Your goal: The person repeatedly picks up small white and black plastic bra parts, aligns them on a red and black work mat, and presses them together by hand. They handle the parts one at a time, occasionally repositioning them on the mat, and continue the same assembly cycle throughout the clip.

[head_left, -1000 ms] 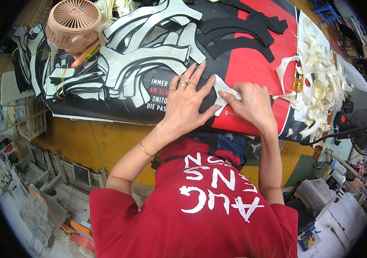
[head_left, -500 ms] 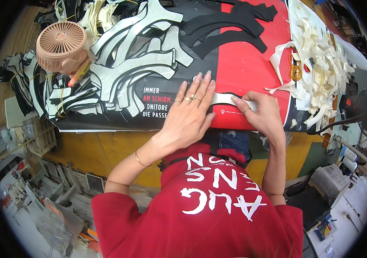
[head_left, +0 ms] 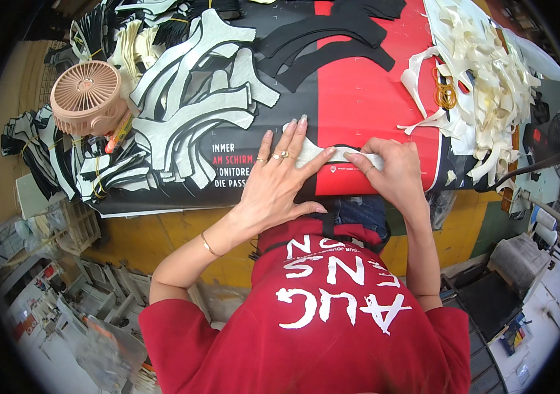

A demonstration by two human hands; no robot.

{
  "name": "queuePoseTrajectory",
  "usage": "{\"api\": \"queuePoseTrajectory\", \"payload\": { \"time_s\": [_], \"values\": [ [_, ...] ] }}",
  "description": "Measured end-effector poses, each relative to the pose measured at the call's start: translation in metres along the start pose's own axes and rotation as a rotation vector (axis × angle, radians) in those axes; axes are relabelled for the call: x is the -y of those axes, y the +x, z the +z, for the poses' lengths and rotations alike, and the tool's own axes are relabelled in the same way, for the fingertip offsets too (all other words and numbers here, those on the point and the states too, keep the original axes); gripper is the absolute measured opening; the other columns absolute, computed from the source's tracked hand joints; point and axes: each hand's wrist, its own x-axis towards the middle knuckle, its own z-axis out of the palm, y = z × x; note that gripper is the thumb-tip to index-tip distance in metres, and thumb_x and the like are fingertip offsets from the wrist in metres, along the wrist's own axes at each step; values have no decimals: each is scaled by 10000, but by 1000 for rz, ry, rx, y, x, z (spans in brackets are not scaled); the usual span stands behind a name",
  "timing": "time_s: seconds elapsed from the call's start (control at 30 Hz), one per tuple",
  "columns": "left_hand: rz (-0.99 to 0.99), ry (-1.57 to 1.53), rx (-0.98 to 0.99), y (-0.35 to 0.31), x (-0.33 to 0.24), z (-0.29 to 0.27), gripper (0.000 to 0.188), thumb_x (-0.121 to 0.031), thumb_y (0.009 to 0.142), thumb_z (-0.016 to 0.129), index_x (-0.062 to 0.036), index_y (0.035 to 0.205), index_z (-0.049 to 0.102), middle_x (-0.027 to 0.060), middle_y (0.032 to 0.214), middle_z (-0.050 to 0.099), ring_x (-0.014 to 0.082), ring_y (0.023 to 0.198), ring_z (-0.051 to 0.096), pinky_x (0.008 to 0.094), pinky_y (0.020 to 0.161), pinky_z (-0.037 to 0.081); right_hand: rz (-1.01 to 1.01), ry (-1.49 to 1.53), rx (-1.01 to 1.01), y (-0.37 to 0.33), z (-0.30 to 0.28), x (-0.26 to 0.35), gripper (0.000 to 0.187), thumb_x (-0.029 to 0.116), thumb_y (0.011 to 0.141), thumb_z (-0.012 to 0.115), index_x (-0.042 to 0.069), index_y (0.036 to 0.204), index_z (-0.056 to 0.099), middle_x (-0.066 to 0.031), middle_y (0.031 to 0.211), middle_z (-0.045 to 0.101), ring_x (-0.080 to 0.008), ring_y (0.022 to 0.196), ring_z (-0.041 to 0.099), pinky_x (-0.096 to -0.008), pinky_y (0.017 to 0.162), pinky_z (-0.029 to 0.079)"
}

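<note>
A curved white fabric piece with a dark edge (head_left: 307,150) lies near the front of the black and red printed sheet (head_left: 372,98). My left hand (head_left: 270,177) rests flat across its left part, fingers spread, and covers some of it. Rings and a bracelet are on that hand and wrist. At the piece's right end, my right hand (head_left: 393,172) pinches it between thumb and bent fingers. To the left of my left hand lie overlapping white-and-black curved pieces (head_left: 191,125). Farther back are several black curved pieces (head_left: 342,62).
A pink fan (head_left: 86,98) stands at the left among bundled pieces (head_left: 93,174). Yellow rubber bands (head_left: 445,96) lie at the right beside a heap of cream scraps (head_left: 490,105). The table's front edge runs just before my body.
My left hand's fingers have spread apart, and its index finger now points along the white piece toward my right hand. More of the piece shows. The whole view has shifted slightly.
</note>
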Motion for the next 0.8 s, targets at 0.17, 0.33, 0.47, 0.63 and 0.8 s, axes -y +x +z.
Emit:
{"api": "queuePoseTrajectory", "payload": {
  "time_s": [0.17, 0.33, 0.47, 0.63, 0.8],
  "values": [
    [1, 4, 2, 0, -1, 2, 1008, -790, 732, 609, -305, 1572, 335, 326, 1604, 167, 460, 1489, 216, 574, 1194, 158, 12, -19, -24, 1, 1, 3, 397, 429, 866, 740, 47, 763, 712, -112, 615, 648, -276, 549, 616, -416, 613, 395],
    [-18, -8, -10, 0, -5, 1, 1051, -734, 710, 679, -282, 1581, 303, 326, 1604, 164, 447, 1497, 201, 571, 1196, 165, 191, -174, 37, 3, -10, 11, 480, 510, 802, 778, 44, 716, 701, -102, 542, 609, -285, 532, 615, -415, 591, 412],
    [-59, -41, -21, -2, -10, 2, 1065, -812, 698, 632, -266, 1567, 348, 346, 1597, 162, 478, 1489, 196, 572, 1201, 125, 350, -173, 2, -5, -23, 6, 529, 539, 759, 809, 23, 716, 698, -101, 542, 607, -270, 527, 615, -388, 550, 447],
    [-94, 1, -7, -12, -20, 5, 1146, -837, 710, 598, -147, 1580, 312, 220, 1654, 131, 428, 1529, 88, 562, 1213, 44, 440, 240, 77, -24, -28, -6, 469, 460, 833, 779, -7, 837, 734, -144, 697, 704, -276, 655, 707, -383, 631, 533],
    [3, 105, -78, -8, -43, 14, 1120, -802, 780, 550, -52, 1570, 286, 179, 1661, 151, 359, 1542, 107, 538, 1216, -31, 367, 212, -12, -31, -16, -6, 372, 398, 866, 755, 26, 876, 731, -137, 709, 707, -280, 667, 705, -388, 627, 514]
  ]
}}
